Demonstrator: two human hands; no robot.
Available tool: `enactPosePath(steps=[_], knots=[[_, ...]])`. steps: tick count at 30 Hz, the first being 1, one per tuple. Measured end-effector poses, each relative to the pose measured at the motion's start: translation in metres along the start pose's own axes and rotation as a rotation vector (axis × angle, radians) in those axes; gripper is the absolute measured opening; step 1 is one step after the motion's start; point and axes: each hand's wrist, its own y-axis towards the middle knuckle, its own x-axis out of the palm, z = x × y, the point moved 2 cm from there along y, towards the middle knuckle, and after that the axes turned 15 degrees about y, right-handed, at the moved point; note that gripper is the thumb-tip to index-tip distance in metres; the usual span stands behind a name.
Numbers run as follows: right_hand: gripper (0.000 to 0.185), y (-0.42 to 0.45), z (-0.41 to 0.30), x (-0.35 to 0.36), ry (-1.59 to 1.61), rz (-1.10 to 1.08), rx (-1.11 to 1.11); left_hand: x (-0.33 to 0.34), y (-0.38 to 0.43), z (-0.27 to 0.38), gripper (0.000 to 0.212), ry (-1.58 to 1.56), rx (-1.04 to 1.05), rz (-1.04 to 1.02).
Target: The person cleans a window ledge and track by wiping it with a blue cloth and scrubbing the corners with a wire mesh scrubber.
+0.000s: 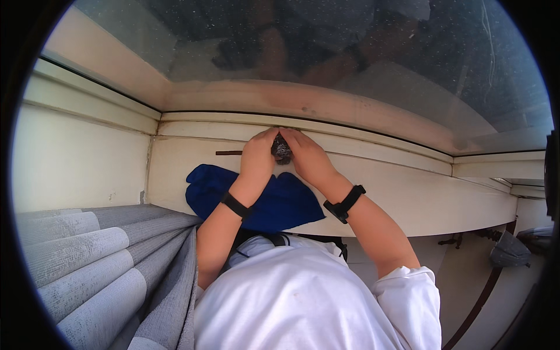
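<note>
On a cream window sill [393,197], my left hand [259,151] and my right hand [306,153] cup a dark, shiny, crinkled bundle [281,151] from both sides. Their fingertips meet at its far side, close to the window frame. What the bundle is made of cannot be told, and much of it is hidden by my palms. A thin brown stick [229,153] sticks out to the left from behind my left hand; its other end is hidden. Nearer to me, a dark blue cloth [280,205] lies loosely folded on the sill, partly under my left forearm.
A window pane [332,48] with specks and reflections rises beyond the frame [372,138]. Grey pleated curtain [109,271] hangs at the left, close to my left arm. To the right, past the sill's curved front edge, are a grey cloth item [509,251] and a brown pole [479,308].
</note>
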Motion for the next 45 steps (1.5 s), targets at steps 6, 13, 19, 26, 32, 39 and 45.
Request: enactPosePath(steps=[6, 13, 19, 26, 32, 39, 45], knots=[[0.064, -0.081, 0.026, -0.100, -0.068, 0.091, 0.268, 0.069, 0.014, 0.100, 0.049, -0.071, 0.312, -0.096], [0.062, -0.170, 0.046, -0.174, -0.486, 0.294, 0.295, 0.129, 0.018, 0.209, 0.050, -0.065, 0.542, -0.257], [0.060, -0.219, 0.050, -0.243, -0.562, 0.553, 0.237, 0.154, 0.010, 0.299, 0.052, -0.093, 0.742, -0.029], [0.059, -0.219, 0.108, -0.268, -0.389, 0.574, 0.344, 0.195, 0.028, 0.324, 0.059, 0.003, 0.723, -0.131], [0.061, -0.179, 0.083, -0.233, -0.400, 0.341, 0.233, 0.145, 0.030, 0.279, 0.061, 0.094, 0.593, -0.225], [0.056, -0.092, 0.045, -0.147, -0.441, 0.050, 0.033, 0.070, 0.020, 0.170, 0.061, 0.179, 0.329, -0.223], [0.056, -0.047, 0.035, -0.112, -0.761, -0.088, 0.291, 0.065, 0.019, 0.150, 0.059, 0.228, 0.338, -0.133]])
